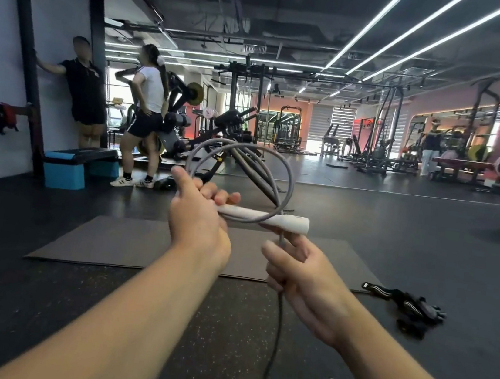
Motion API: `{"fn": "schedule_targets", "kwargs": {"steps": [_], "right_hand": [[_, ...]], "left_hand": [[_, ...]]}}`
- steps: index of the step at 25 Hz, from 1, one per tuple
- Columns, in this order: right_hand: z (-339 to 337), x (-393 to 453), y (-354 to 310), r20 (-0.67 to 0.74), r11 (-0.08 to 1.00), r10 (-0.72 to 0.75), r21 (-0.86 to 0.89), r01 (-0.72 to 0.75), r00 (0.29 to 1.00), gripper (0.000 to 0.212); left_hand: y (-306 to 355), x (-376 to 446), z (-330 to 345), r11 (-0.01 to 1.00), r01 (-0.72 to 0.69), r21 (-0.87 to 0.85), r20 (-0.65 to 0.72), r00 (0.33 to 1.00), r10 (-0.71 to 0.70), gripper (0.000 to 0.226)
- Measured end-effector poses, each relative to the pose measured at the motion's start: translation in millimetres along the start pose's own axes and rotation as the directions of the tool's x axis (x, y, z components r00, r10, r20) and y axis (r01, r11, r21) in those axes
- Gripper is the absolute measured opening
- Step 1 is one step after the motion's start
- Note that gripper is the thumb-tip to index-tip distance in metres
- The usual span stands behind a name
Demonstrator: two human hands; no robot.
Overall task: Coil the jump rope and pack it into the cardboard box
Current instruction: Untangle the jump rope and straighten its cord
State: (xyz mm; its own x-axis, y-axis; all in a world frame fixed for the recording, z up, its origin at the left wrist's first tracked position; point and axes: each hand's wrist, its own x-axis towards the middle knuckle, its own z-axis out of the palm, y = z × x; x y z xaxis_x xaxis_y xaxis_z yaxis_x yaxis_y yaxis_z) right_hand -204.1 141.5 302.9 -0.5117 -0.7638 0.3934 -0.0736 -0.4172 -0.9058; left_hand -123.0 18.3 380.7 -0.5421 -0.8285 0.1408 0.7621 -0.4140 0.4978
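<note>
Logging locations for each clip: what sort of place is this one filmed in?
A commercial gym, most likely: squat racks along the right wall, a loaded barbell, weight machines across a rubber floor, and a blue aerobic step.

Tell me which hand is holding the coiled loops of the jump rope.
The left hand: it pinches the grey loops against the white handle. The right hand only has the single loose strand running down through it.

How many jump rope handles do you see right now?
1. A pale handle lies across the fingers of the left hand, with the right hand just below it gripping the rope. A second handle may be hidden or out of frame.
</note>
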Motion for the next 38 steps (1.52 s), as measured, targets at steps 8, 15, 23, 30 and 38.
{"fn": "schedule_targets", "kwargs": {"steps": [8,15,23,30,38], "right_hand": [[16,31,-43,-0.14,0.956,-0.056,-0.293,0.013,0.988,0.036],[18,26,-91,0.158,0.685,0.228,-0.727,-0.043,0.961,0.044],[9,25,-110,0.171,0.574,0.341,-0.816,-0.061,0.924,0.016],[-23,12,-96,0.086,0.491,0.171,-0.871,-0.009,0.982,0.016],[-1,11,-58,0.032,0.846,0.027,-0.533,-0.006,0.999,0.031]], "left_hand": [[-31,-20,-59,0.814,0.117,0.569,-0.086,0.993,-0.083,0.028],[28,-15,-13,-0.657,-0.752,-0.045,0.982,0.086,-0.166,0.106],[42,11,17,-0.606,-0.718,-0.343,0.762,0.165,-0.626,0.026],[59,31,-17,-0.699,-0.713,-0.046,0.749,0.438,-0.496,0.015],[50,17,-18,-0.838,-0.546,0.007,0.762,0.545,-0.349,0.014]]}}
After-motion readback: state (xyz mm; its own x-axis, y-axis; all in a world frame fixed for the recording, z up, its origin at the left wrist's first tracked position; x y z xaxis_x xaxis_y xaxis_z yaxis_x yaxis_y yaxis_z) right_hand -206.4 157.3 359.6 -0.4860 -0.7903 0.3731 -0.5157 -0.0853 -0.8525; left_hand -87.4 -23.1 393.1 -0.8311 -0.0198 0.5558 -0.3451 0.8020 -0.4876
